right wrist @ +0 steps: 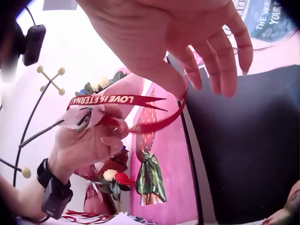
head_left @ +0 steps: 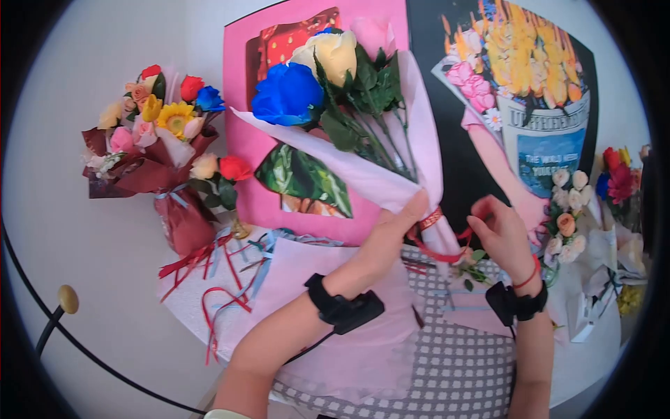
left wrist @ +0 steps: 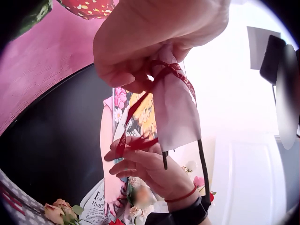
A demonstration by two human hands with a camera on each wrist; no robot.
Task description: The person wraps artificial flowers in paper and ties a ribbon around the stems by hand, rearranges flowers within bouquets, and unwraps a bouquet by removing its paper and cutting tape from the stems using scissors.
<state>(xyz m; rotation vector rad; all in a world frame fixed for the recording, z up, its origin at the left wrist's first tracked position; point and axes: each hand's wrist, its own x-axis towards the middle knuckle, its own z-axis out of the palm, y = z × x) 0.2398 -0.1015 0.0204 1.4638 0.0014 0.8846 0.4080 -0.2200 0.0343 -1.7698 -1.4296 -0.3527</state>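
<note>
In the head view, my left hand grips the gathered neck of a bouquet in pale pink wrapping paper. The bouquet, tilted to the upper left, has a blue flower, a cream rose and a pink rose with green leaves. A red ribbon with gold lettering circles the neck beside my left fingers. To the right, my right hand pinches one ribbon end, which curves across to it. Cut stems stick out below the paper in the left wrist view.
A dark red wrapped bouquet and a small vase stand at the left. Loose ribbon pieces and a pink paper sheet lie on the table. Pink and black boards stand behind; white flowers are at the right.
</note>
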